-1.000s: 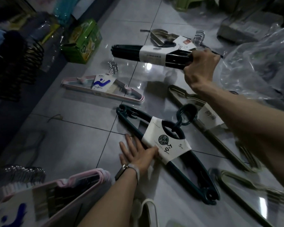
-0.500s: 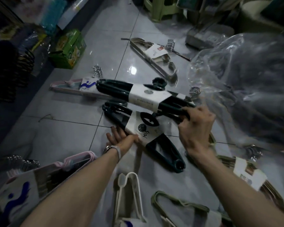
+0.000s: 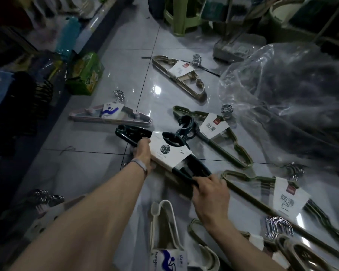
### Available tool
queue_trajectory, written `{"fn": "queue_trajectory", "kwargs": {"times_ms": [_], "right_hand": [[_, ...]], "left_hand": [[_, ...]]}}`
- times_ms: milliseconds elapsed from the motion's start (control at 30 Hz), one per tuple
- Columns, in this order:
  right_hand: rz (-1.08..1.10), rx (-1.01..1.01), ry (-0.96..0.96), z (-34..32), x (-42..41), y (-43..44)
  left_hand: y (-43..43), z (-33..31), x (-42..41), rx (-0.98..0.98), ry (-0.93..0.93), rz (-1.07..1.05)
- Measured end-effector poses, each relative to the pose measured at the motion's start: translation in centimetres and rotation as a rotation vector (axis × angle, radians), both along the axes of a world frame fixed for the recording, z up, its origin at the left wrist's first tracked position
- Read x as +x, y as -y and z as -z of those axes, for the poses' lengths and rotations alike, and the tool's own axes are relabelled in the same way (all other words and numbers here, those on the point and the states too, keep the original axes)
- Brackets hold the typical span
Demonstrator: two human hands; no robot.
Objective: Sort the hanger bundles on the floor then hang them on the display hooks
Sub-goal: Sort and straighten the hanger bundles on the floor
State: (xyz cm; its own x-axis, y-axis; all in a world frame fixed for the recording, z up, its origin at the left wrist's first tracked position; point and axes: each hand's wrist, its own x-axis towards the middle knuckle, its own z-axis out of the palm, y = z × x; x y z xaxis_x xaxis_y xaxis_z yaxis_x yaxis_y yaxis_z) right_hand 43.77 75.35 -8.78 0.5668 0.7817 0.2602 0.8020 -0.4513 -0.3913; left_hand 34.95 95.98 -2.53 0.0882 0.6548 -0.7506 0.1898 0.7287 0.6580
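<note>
Two dark green hanger bundles (image 3: 170,151) with white paper sleeves lie stacked on the grey floor tiles in the middle. My left hand (image 3: 143,153) grips the stack at the sleeve's left edge. My right hand (image 3: 209,190) grips the stack's near right end. Around them lie an olive bundle (image 3: 213,132), a beige bundle (image 3: 182,75), a pink bundle (image 3: 110,114), another olive bundle (image 3: 278,196) at the right and a white bundle (image 3: 164,231) near me.
A big clear plastic bag (image 3: 286,98) fills the right side. A green carton (image 3: 86,73) stands by the shelf at the left. A green stool (image 3: 180,18) and tubs stand at the back. More bundles lie at the bottom left (image 3: 45,200) and bottom right (image 3: 301,249).
My right hand brought the second dark green bundle down from the air onto the one on the floor. My left hand went from resting flat to gripping the stack.
</note>
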Motion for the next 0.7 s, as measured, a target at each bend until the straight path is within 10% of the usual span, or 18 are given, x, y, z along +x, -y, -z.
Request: {"fn": "queue_trajectory", "kwargs": {"times_ms": [267, 467, 700], "right_hand": [[-0.019, -0.041, 0.051, -1.3, 0.5, -0.2], [-0.005, -0.605, -0.345, -2.7, 3.4, -3.0], [-0.050, -0.550, -0.295, -1.4, 4.0, -2.9]], "left_hand": [[-1.5, 2.6, 0.9, -0.032, -0.020, -0.032], [-2.0, 2.7, 1.7, -0.060, -0.012, -0.087], [-1.5, 3.1, 2.8, -0.061, 0.094, -0.115]]}}
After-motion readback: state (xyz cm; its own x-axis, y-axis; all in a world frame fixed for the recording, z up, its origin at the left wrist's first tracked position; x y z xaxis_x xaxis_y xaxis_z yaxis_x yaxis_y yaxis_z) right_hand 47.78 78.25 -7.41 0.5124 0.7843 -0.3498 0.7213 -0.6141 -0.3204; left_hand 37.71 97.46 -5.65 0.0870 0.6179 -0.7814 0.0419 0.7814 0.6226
